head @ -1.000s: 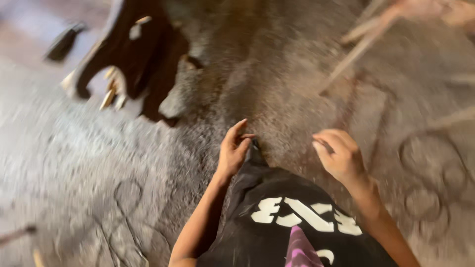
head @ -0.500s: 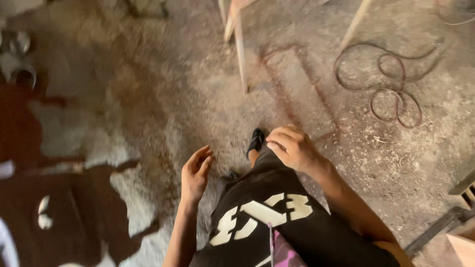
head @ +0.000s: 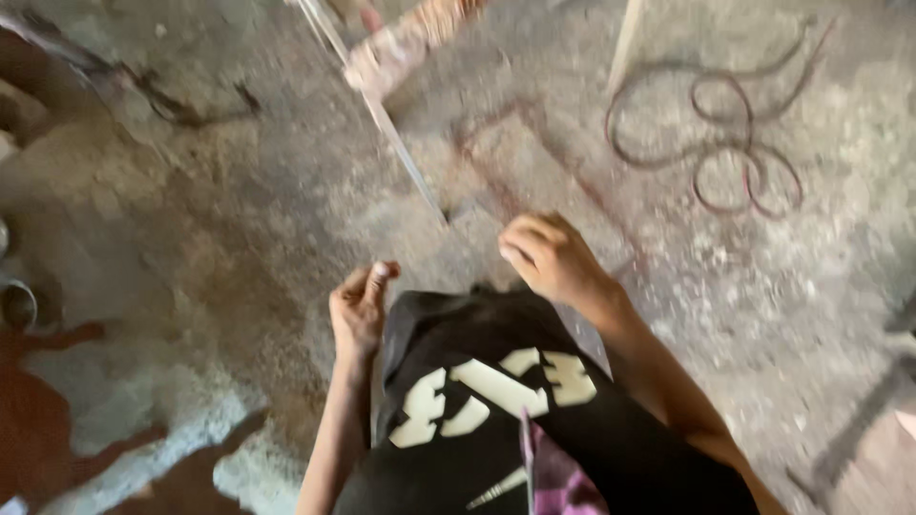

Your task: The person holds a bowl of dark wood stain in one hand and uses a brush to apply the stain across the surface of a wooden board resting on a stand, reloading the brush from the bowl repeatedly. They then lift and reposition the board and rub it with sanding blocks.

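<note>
I look down at my own body over a dusty concrete floor (head: 286, 219). My left hand (head: 361, 307) hangs at my side next to my black shirt with pale print (head: 496, 381); its fingers are curled in and nothing is in it. My right hand (head: 549, 257) is in front of my chest, fingers bent into a loose fist, also holding nothing. A thin metal rod (head: 382, 114) slants across the floor just ahead of both hands, ending near my right hand.
A coil of reddish cable (head: 725, 133) lies on the floor at the upper right. A pale wooden leg (head: 625, 43) stands at the top. Dark red-brown stains (head: 38, 420) spread at the lower left, beside a round metal tin (head: 17, 303).
The view has swung; the cable coil and wooden legs now sit nearer the top right. My left hand has curled shut from open fingers. My right hand stays a loose fist.
</note>
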`<state>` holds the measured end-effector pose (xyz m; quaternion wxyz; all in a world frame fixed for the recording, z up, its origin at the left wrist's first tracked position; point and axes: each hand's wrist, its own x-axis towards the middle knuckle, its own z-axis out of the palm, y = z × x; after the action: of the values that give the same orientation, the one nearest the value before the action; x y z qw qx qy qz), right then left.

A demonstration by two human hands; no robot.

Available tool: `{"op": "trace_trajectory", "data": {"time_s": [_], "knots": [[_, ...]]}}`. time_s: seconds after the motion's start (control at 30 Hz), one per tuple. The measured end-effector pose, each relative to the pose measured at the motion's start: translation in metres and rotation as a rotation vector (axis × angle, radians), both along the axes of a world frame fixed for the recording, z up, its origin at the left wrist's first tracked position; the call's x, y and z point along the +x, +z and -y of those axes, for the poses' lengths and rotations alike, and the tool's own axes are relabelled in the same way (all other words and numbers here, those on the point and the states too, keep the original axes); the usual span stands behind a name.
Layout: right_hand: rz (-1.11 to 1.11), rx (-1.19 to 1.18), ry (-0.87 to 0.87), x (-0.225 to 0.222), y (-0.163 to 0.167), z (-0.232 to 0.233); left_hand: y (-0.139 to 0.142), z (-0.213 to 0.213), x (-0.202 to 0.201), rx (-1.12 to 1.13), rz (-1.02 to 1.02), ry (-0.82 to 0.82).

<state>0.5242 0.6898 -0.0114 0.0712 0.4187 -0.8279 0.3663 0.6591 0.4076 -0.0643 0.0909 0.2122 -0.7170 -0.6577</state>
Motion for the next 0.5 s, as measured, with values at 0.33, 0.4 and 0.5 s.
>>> {"op": "trace_trajectory", "data": {"time_s": [0.33,0.4,0.5], "knots": [[0.101,0.032,-0.433,-0.073,-0.009,-0.054,-0.015,-0.023,-0.186,-0.064,0.006,-0.356],[0.155,0.021,-0.565,-0.083,-0.013,-0.065,-0.024,-0.021,-0.233,-0.012,0.007,-0.416],[0.165,0.109,-0.720,-0.095,-0.011,-0.079,-0.032,-0.030,-0.286,0.036,0.132,-0.527]]}}
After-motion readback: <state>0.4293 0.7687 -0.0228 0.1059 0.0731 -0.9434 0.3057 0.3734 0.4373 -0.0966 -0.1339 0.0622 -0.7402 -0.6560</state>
